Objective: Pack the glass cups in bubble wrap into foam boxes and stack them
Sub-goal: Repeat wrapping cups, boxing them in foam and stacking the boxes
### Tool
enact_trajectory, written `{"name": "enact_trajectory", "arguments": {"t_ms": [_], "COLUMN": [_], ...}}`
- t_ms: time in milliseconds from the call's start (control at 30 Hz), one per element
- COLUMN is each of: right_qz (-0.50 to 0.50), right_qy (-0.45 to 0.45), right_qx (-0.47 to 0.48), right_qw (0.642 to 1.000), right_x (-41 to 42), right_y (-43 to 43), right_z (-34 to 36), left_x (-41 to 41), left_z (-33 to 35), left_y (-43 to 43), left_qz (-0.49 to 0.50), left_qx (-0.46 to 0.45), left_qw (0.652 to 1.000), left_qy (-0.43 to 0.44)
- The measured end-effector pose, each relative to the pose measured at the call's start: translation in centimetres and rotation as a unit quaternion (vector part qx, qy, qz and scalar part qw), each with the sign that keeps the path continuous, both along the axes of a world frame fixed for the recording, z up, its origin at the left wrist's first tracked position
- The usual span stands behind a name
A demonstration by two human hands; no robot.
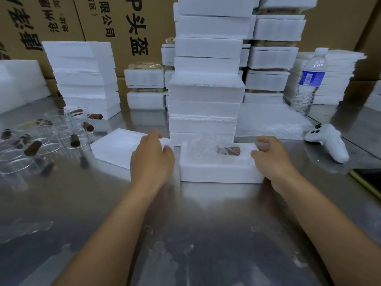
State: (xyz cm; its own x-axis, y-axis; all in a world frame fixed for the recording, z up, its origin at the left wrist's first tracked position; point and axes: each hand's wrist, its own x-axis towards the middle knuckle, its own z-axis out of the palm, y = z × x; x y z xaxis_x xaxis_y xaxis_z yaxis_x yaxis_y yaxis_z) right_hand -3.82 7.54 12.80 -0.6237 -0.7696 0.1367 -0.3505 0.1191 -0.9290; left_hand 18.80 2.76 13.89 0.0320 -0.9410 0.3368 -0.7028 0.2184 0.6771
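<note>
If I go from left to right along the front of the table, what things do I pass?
You'd pass clear glass cups with brown cork handles → flat white foam lid → left hand → open white foam box holding a bubble-wrapped cup → right hand → white game controller → dark phone with a yellow edge.

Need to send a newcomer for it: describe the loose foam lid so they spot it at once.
Start at the tall stack of foam boxes in the middle. At its foot sits an open foam box holding a bubble-wrapped cup; the foam lid lies just left of it, under the left hand. It alone is a single thin slab, unstacked.
</note>
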Motion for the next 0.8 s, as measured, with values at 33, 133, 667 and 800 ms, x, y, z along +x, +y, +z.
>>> {"name": "enact_trajectory", "arguments": {"t_ms": [33,133,667,800], "right_qz": [-0.002,-0.015,-0.002,-0.003], "right_qy": [0.002,0.000,0.017,0.066], "right_qx": [0.003,0.002,0.024,0.032], "right_qw": [1.000,1.000,1.000,0.997], "right_x": [-0.2,-0.4,0.5,0.9], "right_y": [0.0,0.0,0.1,0.1], "right_z": [0.0,0.1,0.0,-0.1], "left_x": [0.0,0.2,1.0,3.3], "left_z": [-0.1,-0.6,4.7,5.3], "left_y": [0.0,0.1,2.0,0.5], "left_qz": [-0.001,0.002,-0.016,-0.018], "left_qx": [-0.001,-0.015,-0.404,-0.124], "left_qw": [0.999,0.989,0.803,0.700], "left_qy": [-0.032,-0.146,0.438,0.703]}}
